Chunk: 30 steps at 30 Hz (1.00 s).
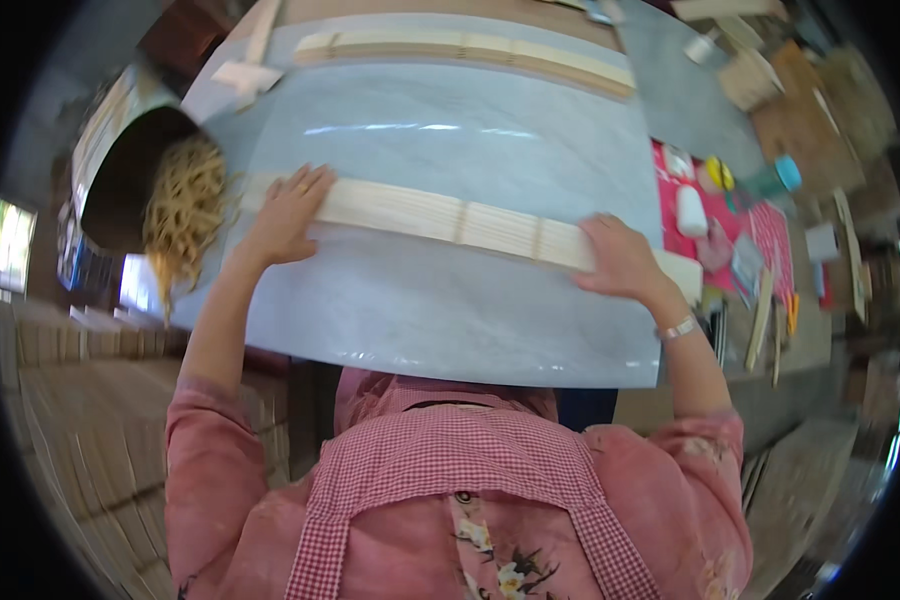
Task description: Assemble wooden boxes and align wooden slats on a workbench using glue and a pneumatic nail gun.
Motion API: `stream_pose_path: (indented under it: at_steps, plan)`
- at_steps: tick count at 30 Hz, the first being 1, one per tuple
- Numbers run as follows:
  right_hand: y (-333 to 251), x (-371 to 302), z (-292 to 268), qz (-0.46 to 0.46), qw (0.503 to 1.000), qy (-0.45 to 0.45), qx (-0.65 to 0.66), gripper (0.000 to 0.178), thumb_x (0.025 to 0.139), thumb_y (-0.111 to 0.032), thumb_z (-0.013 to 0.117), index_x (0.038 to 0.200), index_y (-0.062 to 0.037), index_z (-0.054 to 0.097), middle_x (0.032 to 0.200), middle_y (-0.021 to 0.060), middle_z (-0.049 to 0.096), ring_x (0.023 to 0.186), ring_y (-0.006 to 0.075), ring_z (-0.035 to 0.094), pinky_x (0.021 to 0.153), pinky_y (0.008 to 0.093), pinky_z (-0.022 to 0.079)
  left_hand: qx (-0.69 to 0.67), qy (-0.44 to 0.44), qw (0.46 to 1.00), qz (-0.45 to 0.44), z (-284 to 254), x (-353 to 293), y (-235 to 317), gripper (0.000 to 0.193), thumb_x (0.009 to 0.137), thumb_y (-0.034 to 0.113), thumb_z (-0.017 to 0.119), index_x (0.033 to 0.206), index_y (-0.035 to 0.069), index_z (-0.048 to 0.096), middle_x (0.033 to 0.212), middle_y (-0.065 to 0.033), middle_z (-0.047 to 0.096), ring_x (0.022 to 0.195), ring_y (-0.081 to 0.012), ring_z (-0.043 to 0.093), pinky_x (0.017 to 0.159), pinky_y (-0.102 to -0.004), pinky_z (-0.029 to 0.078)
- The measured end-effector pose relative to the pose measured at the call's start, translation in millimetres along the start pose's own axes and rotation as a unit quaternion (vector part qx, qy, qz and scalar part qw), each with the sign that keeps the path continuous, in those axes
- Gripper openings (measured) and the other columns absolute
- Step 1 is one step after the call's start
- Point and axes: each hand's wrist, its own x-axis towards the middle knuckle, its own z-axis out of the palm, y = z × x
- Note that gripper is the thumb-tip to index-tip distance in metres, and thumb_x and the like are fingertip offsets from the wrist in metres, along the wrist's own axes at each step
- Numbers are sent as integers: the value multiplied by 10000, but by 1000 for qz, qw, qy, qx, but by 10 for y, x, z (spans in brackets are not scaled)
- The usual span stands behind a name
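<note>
A long bundle of thin pale wooden strips lies crosswise on the table in front of me, its right end a little nearer to me. Two narrow darker bands cross it right of the middle. My left hand grips it close to its left end, fingers over the top and thumb on the near side. At the right end, my right hand is closed around the strips, its fingertips partly hidden. A second, similar wooden bundle lies farther back, also crossed by darker bands.
Tan loops like rubber bands spill from a dark-mouthed container at the left. The grey-white tabletop is shiny. To the right, a pink cloth carries a white bottle and a teal-lidded jar. Wooden pieces lie far left.
</note>
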Motion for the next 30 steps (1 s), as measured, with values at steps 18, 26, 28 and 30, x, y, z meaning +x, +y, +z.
stream_pose_path:
  at_steps: [18, 26, 28, 30]
  plan:
    - [745, 335, 233, 75, 992, -52, -91, 467, 704, -245, 798, 1115, -99, 630, 1157, 89, 635, 1082, 302, 599, 937, 408, 504, -56, -68, 996, -30, 75, 520, -365, 563, 617, 91, 784, 1163, 39, 657, 1098, -120, 630, 994, -348, 597, 911, -398, 508]
    - [756, 494, 0, 75, 993, -36, -78, 489, 693, -240, 814, 1124, -90, 639, 1174, 96, 628, 1089, 305, 590, 951, 405, 497, -78, -18, 995, -60, 28, 454, -456, 599, 614, 115, 805, 1190, 32, 662, 1157, -123, 640, 1022, -347, 605, 932, -387, 507]
    - [705, 359, -84, 84, 993, -32, -76, 506, 688, -247, 820, 1132, -79, 645, 1196, 105, 619, 1090, 309, 581, 965, 402, 492, -87, -9, 995, -55, -34, 372, -425, 620, 618, 119, 811, 1213, 28, 660, 1176, -124, 642, 1041, -346, 605, 942, -382, 506]
    - [677, 187, -2, 87, 993, -45, -69, 506, 685, -248, 825, 1127, -77, 647, 1193, 104, 616, 1090, 310, 579, 963, 401, 490, -90, -23, 995, -44, 36, 284, -375, 627, 621, 116, 814, 1223, 27, 658, 1181, -129, 641, 1048, -346, 604, 946, -380, 505]
